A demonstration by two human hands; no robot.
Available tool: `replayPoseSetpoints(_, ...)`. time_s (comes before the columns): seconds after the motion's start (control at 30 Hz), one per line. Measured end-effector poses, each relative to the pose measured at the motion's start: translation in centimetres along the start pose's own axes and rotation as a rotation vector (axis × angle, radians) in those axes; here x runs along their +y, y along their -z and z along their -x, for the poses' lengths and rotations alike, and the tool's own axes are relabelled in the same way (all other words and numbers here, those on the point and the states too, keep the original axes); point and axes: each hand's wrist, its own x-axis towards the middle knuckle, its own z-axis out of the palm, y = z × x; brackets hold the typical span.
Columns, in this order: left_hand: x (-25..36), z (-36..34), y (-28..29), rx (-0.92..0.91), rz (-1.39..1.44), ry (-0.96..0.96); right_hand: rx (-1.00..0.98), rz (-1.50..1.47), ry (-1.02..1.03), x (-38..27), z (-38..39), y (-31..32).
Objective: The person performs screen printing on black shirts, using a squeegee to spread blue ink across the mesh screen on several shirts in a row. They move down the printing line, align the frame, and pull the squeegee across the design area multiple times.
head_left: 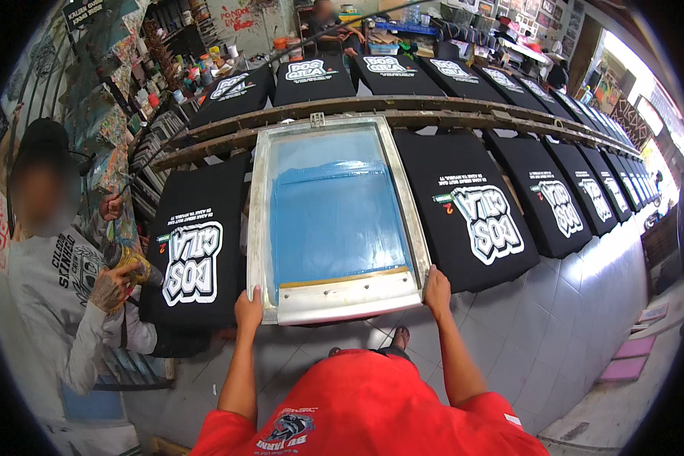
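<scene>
My left hand [248,308] is closed round the near left corner of a screen printing frame [259,199]. On the opposite side, my right hand [437,292] grips the near right corner. Blue mesh [334,216] fills the frame, with a wet-looking blue streak across its upper part. Along the near end, inside the frame, lies a squeegee [349,296] with a pale metal holder and a yellowish blade edge. Whatever lies under the frame is hidden. Printed black T-shirts flank it, one on the left [205,190] and one on the right [425,163].
At left a person [61,281] holds a heat gun [131,262] toward the left shirt. Wooden rails [448,114] run behind the frame, with more black shirts [311,90] beyond. Another person [328,26] is at the back. Pink panels [632,347] lie at right.
</scene>
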Motion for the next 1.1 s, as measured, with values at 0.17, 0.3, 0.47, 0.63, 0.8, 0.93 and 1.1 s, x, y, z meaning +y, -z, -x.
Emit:
replayPoseSetpoints(0.17, -1.3, -0.4, 0.2, -0.100, 0.138, 0.038, -0.073, -0.127, -0.089, 0.8, -0.8, -0.1)
replayPoseSetpoints(0.3, -1.6, -0.3, 0.6, -0.263, 0.387, 0.095, -0.176, -0.128, -0.134, 1.2, -0.8, 1.1)
replayPoseSetpoints(0.47, -2.7, 3.3, 2.2, -0.421, 1.000, 0.428, -0.149, -0.301, -0.184, 2.4, 2.6, 4.1)
replayPoseSetpoints(0.63, -9.0, 12.7, -0.9, 0.052, 1.072, 0.404, -0.128, -0.402, -0.104, 9.1, 10.3, 7.6)
replayPoseSetpoints(0.8, -19.0, 25.6, -9.9, -0.415, 0.414, 0.766, -0.306, 0.005, -0.327, 24.3, 20.9, 13.1)
replayPoseSetpoints(0.93, -18.8, 34.0, -16.6, -1.223, -0.387, 0.085, -0.305, 0.250, -0.689, 41.5, 33.1, 21.1)
replayPoseSetpoints(1.1, -3.7, 37.1, -22.4, -1.167, -0.353, -0.321, -0.001, 0.280, -0.918, 53.2, 44.0, 33.3)
